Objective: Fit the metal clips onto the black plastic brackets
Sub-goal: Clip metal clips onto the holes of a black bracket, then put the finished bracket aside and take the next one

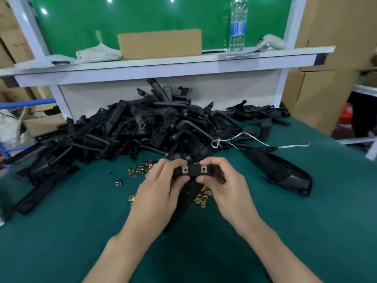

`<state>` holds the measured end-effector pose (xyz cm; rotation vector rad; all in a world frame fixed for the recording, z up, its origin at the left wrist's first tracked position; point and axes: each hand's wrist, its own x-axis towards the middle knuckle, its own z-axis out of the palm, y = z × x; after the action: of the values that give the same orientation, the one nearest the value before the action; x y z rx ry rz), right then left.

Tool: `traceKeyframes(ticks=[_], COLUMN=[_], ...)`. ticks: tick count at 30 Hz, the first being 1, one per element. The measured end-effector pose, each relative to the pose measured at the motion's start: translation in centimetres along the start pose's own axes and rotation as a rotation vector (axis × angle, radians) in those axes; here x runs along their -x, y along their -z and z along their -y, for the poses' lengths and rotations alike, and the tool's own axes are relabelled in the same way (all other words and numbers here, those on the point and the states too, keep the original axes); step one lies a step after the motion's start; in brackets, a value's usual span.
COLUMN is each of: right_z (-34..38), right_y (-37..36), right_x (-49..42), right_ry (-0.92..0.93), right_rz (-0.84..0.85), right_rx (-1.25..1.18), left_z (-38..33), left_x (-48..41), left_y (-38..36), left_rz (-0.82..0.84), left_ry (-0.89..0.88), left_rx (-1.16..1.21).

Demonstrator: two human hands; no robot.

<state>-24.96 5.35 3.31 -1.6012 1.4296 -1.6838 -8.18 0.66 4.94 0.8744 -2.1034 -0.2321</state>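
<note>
Two forearms reach in from the near edge over the green tabletop (81, 221). Between them the left hand (157, 188) and the right hand (226, 186) hold one black plastic bracket (194, 173) raised above the surface, its short bar lying crosswise and a longer arm pointing down toward the person. Each grip is clamped on an end of that bar, fingers curled over the top and thumbs beneath. Two brass-coloured metal clips (184, 170) sit on the bar side by side, one just beside each hand's fingertips.

Loose clips (140, 170) lie scattered on the tabletop under and just beyond the hands, a few apart to the left. To the right lies a larger black moulded part (285, 174), well apart from the hands. Behind the clips rises a big tangled pile of brackets (142, 127), with a thin white strip (255, 139) trailing over its right side.

Beyond the pile stands a white shelf (163, 66) carrying a cardboard box (160, 44), a crumpled pale cloth (98, 52) and a clear water bottle (237, 25), all backed by a green board (142, 15)
</note>
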Motion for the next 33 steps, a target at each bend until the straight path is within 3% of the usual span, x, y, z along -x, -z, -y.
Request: traceKeyframes(ticks=[6, 13, 22, 27, 29, 33], right_z=[4.5, 8.6, 10.1, 11.3, 11.8, 11.4], right_y=[3.9, 13.0, 29.9, 37.1, 38.6, 39.0], right_x=[3.7, 8.4, 22.2, 31.0, 33.0, 33.0], right_ry=[0.151, 0.022, -0.263, -0.52, -0.606, -0.577], right_rz=[-0.167, -0.287, -0.407, -0.48, -0.56, -0.681], right_rx=[0.14, 0.151, 0.388, 0.526, 0.577, 0.559], left_z=[-6.2, -14.8, -29.2, -36.1, -37.5, -38.1], left_x=[-0.3, -1.0, 3.3, 6.5, 7.0, 6.9], left_y=[1.2, -1.6, -12.9, -18.2, -19.4, -20.3], left_rz=[-0.053, 0.05, 0.506, 0.908, 0.979, 0.983], left_ry=[-0.209, -0.382, -0.508, -0.651, -0.693, -0.676], left_rx=[-0.125, -0.026, 0.349, 0.333, 0.287, 0.347])
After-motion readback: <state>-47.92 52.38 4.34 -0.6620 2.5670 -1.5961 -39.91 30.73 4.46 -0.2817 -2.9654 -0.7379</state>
